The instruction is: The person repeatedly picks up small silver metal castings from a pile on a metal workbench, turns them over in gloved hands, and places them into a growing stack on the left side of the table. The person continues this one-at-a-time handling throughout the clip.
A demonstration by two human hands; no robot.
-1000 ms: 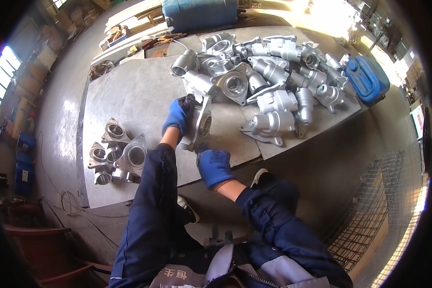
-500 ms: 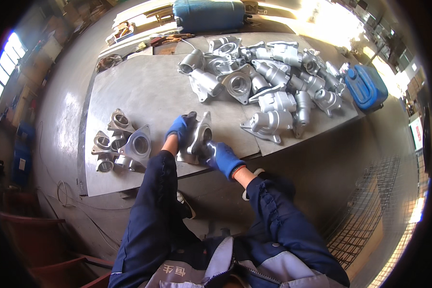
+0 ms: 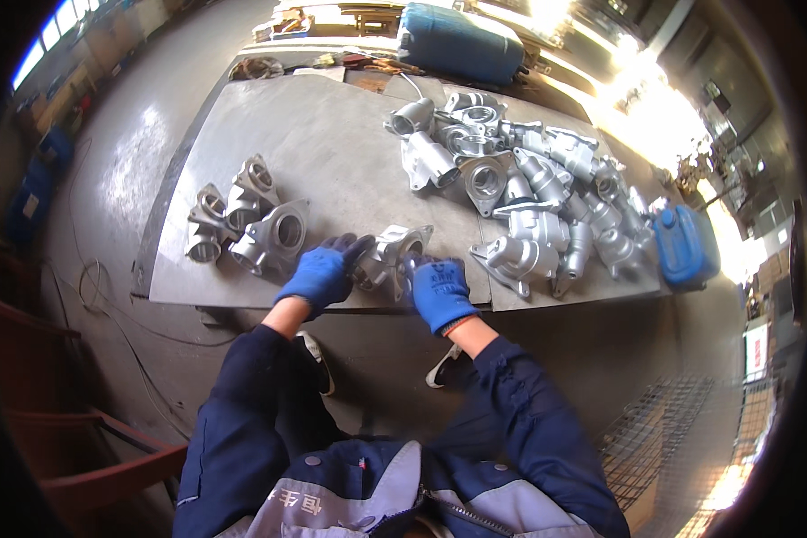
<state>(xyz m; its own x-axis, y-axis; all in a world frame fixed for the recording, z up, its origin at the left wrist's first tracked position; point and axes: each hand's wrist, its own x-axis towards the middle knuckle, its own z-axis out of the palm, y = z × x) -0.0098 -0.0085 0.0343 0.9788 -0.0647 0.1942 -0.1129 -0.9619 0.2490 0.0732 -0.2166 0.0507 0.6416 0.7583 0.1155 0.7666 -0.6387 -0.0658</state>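
A silver-grey metal casting [image 3: 387,255] with a flanged, open ring end rests near the table's front edge, between my two blue-gloved hands. My left hand [image 3: 321,273] grips its left side, dark fingertips laid over the body. On the right, my right hand [image 3: 438,292] is closed with its fingers curled against the casting's side; whether a small thing is also in that hand is hidden. Left of my left hand stands a small group of similar castings [image 3: 278,235], several of them with their round openings showing.
A large heap of grey castings [image 3: 533,193] covers the right part of the metal table [image 3: 242,125]. A blue jerrycan [image 3: 684,247] stands at its right end, a blue drum [image 3: 462,43] beyond the far edge. Wire mesh [image 3: 655,430] lies lower right, a red metal frame [image 3: 108,475] lower left.
The casting between my hands has been tilted and turned, its ring opening now facing more upward. Both hands have shifted with it. The whole view has swung, moving the table in the picture.
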